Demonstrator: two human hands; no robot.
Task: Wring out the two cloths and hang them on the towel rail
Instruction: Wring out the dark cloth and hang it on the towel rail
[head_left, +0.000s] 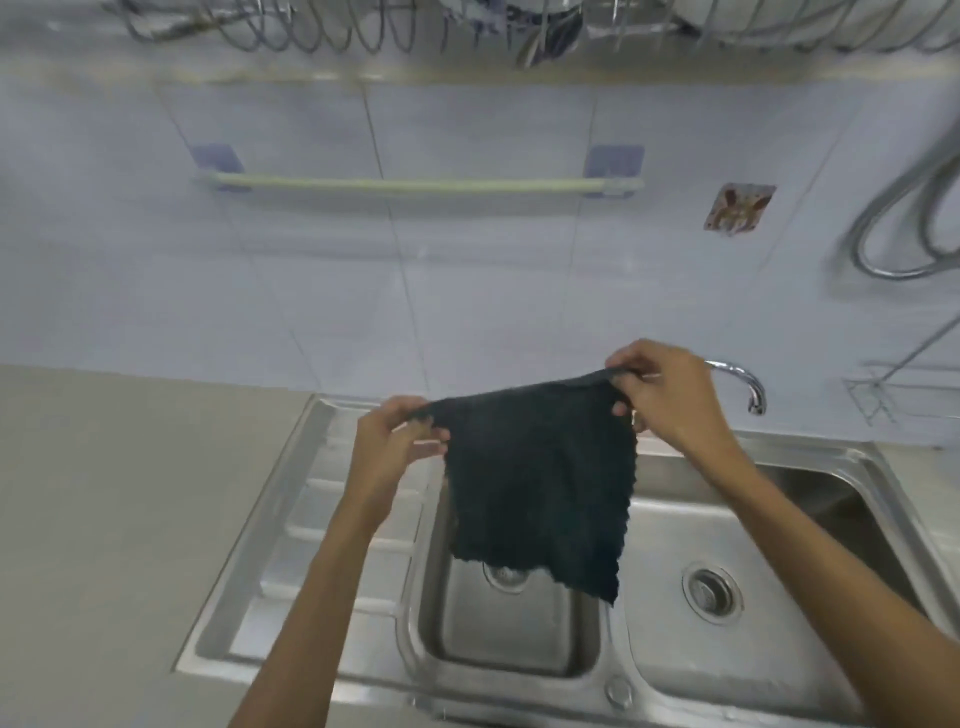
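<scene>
Presently the wall (467, 291) fills most of my view, pale tile, with the towel rail (421, 185) mounted across it, horizontal, bare along all I can see. Below it lie the worktop (104, 493) on my left and the steel double sink (779, 457), drainboard to the left, two basins, tap (743, 382) at the back right.

Key relation: the rail is above and beyond my hands, set a little to the left of them, well apart. Its long axis runs left to right. The dark cloth (540, 483) I hold has its top edge stretched left to right too, though tilted, right end higher. So the edge roughly matches the rail; my judgement is that the coming move is a lift up and forward, levelling the edge, then draping it over. My left hand (395, 447) sits lower and looks closer to the rail's midpoint; my right hand (670, 395) is higher, about below the rail's right bracket.

The cloth hangs open and flat over the smaller basin, clear of the steel, lower corner pointing down to the right. No drips visible; image is soft.

Fingers: both hands are closed in a pinch on the top corners, thumb against fingers (621, 408), cloth edge taut between them. Nothing else held.

Second cloth: not in view.
</scene>
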